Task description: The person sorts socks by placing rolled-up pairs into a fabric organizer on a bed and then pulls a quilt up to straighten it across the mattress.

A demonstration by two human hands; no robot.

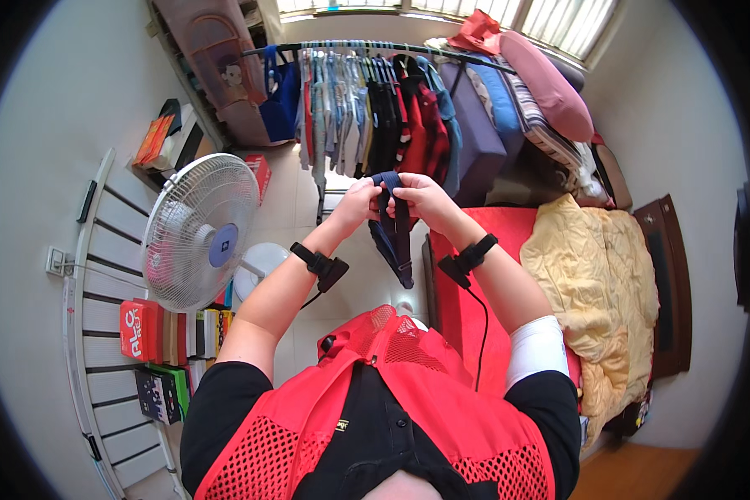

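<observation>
A dark navy fabric strap (403,243) hangs in a loop in front of my chest, its lower end dangling above the floor. My left hand (359,205) pinches the strap's upper left side. Close beside it, my right hand (425,201) grips the upper right side with thumb and fingers. Between the two hands the strap folds over at the top. A black band with a small box and cable sits on each of my wrists. What the strap's far end is attached to, if anything, I cannot make out.
A white standing fan (198,233) is at the left, near stacked boxes and books (175,367). Ahead stands a clothes rack (367,108) full of hanging garments. To the right lies a bed with a red sheet (500,218) and yellow quilt (596,292); cushions (546,83) are piled behind it.
</observation>
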